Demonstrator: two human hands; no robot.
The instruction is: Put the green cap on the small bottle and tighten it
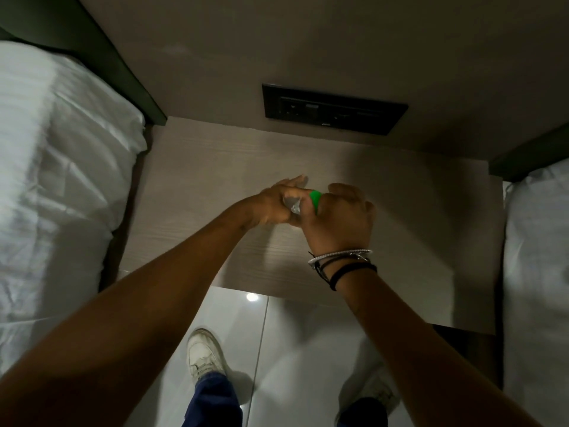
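Holding both hands together above a bedside table (385, 211), the person works at chest-forward reach. Left hand (274, 204) wraps a small bottle (292, 204), of which only a pale, crinkled, translucent patch shows between the fingers; its shape and contents are hard to make out. Right hand (341, 220) pinches a green cap (315, 200), bright, smooth plastic, at the bottle's end; the cap touches the bottle, but whether it is threaded on cannot be told, since the fingers cover the joint. Both grips are narrow, closed around their objects.

Right wrist carries bracelets (341, 261): one pale beaded strand, several dark cords.

The table top is a light wood-grain laminate, matte, rectangular, set against a beige wall. A dark rectangular socket panel (334, 109) sits in the wall just above the table's rear edge; its details are dim. White beds with wrinkled linen flank the table, left bed (55, 167) and right bed (535, 257), both cut off by the frame. Below, glossy white floor tiles (286, 340) reflect a ceiling light. White sneakers (204, 355) and blue trouser legs show at the bottom edge, the right shoe partly hidden behind the forearm.
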